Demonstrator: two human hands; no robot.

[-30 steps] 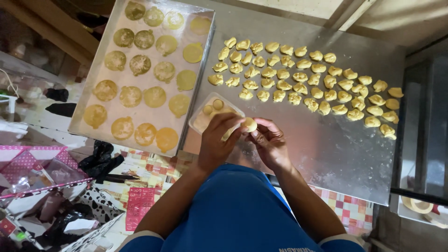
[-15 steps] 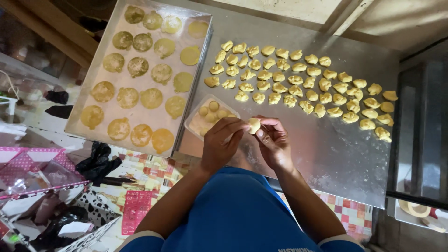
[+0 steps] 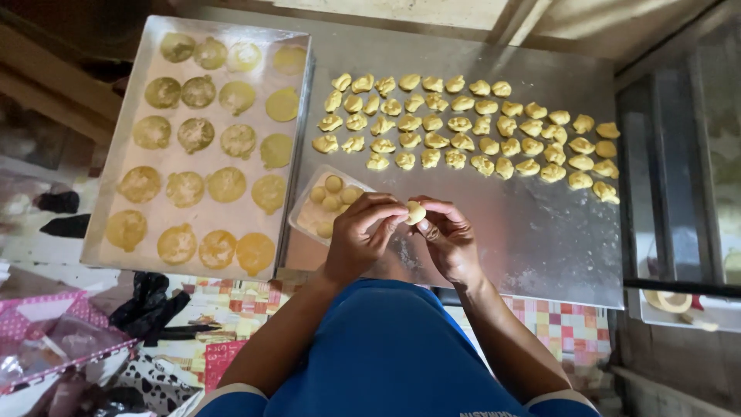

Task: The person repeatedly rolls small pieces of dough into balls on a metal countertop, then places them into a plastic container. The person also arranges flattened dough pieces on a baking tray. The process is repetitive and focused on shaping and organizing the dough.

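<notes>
Pinching one dough piece [image 3: 415, 212] between them, left hand [image 3: 363, 235] and right hand [image 3: 450, 239] meet above the metal table [image 3: 540, 239], beside a plastic tub [image 3: 305, 220].

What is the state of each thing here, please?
Left hand: pinching the dough ball.
Right hand: pinching the dough ball.
Dough ball: held off the table.
Shaped dough pieces: in rows on the metal table.
Baking tray: greasy round marks only.
Plastic container: open, holds small balls.

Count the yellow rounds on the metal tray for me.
20 yellow rounds, all on the metal tray: five rows of four, running from its far edge to its near edge. None looks hidden.
</notes>
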